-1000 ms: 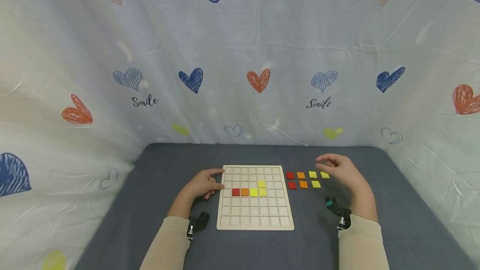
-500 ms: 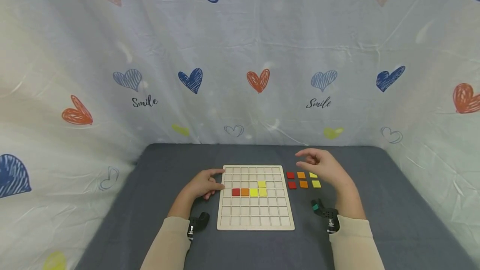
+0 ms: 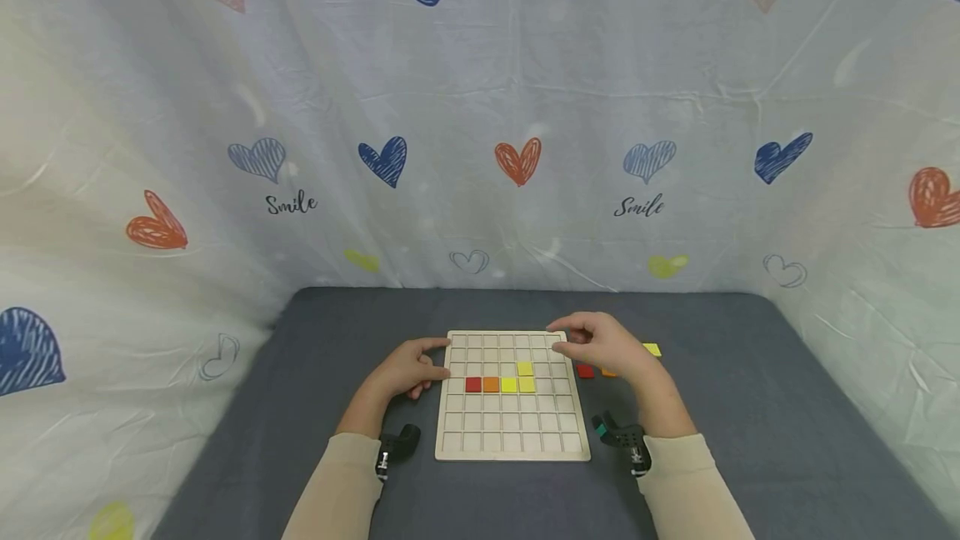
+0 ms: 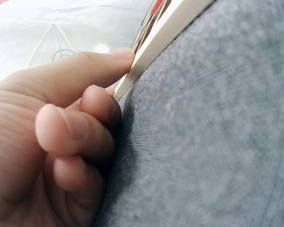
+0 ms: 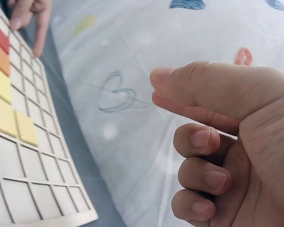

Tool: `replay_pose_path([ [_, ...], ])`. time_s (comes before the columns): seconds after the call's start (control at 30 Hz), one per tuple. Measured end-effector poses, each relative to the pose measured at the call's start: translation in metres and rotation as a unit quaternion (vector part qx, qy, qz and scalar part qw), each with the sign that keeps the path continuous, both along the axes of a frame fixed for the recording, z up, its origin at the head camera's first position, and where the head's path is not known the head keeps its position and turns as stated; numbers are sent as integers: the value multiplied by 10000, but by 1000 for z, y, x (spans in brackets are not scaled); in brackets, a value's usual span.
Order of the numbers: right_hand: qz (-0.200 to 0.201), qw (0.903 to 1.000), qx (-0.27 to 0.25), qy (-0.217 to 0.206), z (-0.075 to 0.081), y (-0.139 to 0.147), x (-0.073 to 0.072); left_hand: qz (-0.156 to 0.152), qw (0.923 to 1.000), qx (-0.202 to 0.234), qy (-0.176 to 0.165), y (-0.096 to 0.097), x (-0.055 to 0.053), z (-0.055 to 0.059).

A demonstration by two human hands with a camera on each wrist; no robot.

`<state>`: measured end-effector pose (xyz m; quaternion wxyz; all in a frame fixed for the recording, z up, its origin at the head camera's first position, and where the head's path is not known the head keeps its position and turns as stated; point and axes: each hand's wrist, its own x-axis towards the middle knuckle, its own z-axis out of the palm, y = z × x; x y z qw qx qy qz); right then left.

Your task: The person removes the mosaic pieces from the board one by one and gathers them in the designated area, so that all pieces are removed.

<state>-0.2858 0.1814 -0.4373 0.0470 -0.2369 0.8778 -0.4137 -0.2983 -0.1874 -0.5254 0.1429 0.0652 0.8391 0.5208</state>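
Note:
A pale wooden grid board (image 3: 512, 442) lies on the dark cloth. In one row it carries a red tile (image 3: 472, 385), an orange tile (image 3: 491, 385) and two yellow tiles, with a third yellow tile (image 3: 525, 368) above the right end. My left hand (image 3: 408, 367) touches the board's left edge with thumb and index finger, its other fingers curled in. Over the upper right corner hovers my right hand (image 3: 603, 346), thumb and index finger stretched out and nothing between them. In the right wrist view its other fingers (image 5: 199, 175) bend toward the palm.
Right of the board lie loose tiles, partly hidden by the right hand: a red tile (image 3: 585, 371), an orange tile (image 3: 609, 372) and a yellow tile (image 3: 652, 349) show. A curtain with printed hearts (image 3: 517, 161) hangs behind the dark table (image 3: 360, 315).
My right hand has moved left from above the loose yellow tiles to the board's upper right corner, now covering several loose tiles. The left hand stays at the board's edge.

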Motion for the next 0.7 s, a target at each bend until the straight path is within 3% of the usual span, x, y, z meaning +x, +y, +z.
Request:
replay_pose_path([
  [0.4,508,9972,531,-124,-31,-29,-8,-5,10000,-25,19,0,0,0],
  [0.57,391,9959,691,-435,-44,-35,-10,-18,10000,-40,51,0,1,1],
  [0.7,213,9942,1014,-288,-53,-37,-12,-3,10000,-34,33,0,2,1],
])
